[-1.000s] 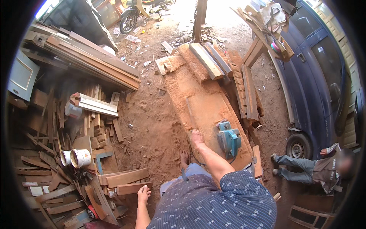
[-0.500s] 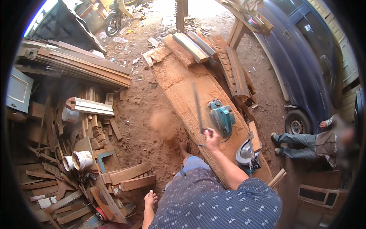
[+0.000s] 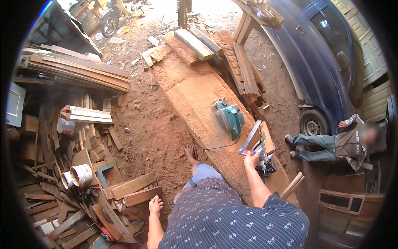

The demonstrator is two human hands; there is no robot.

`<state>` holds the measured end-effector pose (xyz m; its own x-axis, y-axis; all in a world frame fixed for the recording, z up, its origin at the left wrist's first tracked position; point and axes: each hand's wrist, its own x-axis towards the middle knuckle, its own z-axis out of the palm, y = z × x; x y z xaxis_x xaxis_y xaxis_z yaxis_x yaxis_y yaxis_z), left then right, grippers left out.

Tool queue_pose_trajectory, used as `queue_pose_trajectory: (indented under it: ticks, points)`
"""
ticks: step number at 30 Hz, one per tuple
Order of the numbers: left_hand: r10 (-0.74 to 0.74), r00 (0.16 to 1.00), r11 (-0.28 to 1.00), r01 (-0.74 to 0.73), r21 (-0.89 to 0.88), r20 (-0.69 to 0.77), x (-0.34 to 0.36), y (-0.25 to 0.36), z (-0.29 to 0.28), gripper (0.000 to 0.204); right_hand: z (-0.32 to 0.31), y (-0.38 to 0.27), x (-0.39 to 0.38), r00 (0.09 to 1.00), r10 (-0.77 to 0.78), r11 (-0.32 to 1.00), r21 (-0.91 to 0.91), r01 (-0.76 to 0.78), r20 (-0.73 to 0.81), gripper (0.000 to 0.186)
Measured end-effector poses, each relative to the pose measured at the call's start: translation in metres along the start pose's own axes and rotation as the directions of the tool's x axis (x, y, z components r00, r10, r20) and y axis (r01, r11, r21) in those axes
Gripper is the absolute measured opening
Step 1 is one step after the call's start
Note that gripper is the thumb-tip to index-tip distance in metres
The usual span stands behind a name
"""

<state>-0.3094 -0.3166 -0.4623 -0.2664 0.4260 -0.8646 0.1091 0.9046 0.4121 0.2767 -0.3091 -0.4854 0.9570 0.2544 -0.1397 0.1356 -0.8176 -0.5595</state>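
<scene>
My right hand (image 3: 251, 160) is closed round the red-marked stock of a try square (image 3: 251, 137), its metal blade angled up and away over the plank. Close by, partly behind the square and my hand, a circular saw (image 3: 268, 166) rests on the wide wooden plank (image 3: 186, 95). A teal electric planer (image 3: 230, 119) sits farther up the plank, its dark cord trailing across the near side. My left hand (image 3: 155, 205) hangs low at my left side with fingers loosely bent, and I see nothing in it. Pale sawdust coats much of the plank.
Stacked boards (image 3: 78, 68) and heaped offcuts fill the left, with white buckets (image 3: 81, 175) among them. Beams (image 3: 244, 70) lean along the plank's far right side. A blue vehicle (image 3: 319, 62) stands at right, near a person (image 3: 348, 143) in a brown top.
My right hand has brought the try square right and nearer, from beside the planer to the circular saw. My view has shifted rightward. The dust puff left of the plank has faded.
</scene>
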Motion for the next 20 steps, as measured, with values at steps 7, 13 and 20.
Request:
queue_pose_trajectory:
  ticks: [7, 13, 20]
  points:
    - [-0.016, 0.997, 0.999, 0.013, -0.047, -0.07, -0.016, -0.018, -0.012, 0.039, 0.005, -0.099, 0.028, 0.9, -0.406, 0.914, 0.051, 0.403, 0.159, 0.073]
    - [-0.016, 0.994, 0.998, 0.009, -0.061, -0.106, -0.028, -0.056, -0.028, 0.038, 0.079, -0.139, 0.091, 0.805, -0.485, 0.873, 0.132, 0.47, 0.341, 0.067]
    - [-0.158, 0.983, 0.987, 0.156, -0.03, -0.098, -0.017, -0.08, -0.03, 0.044, 0.144, -0.142, 0.139, 0.66, -0.567, 0.823, 0.353, 0.444, 0.492, 0.043]
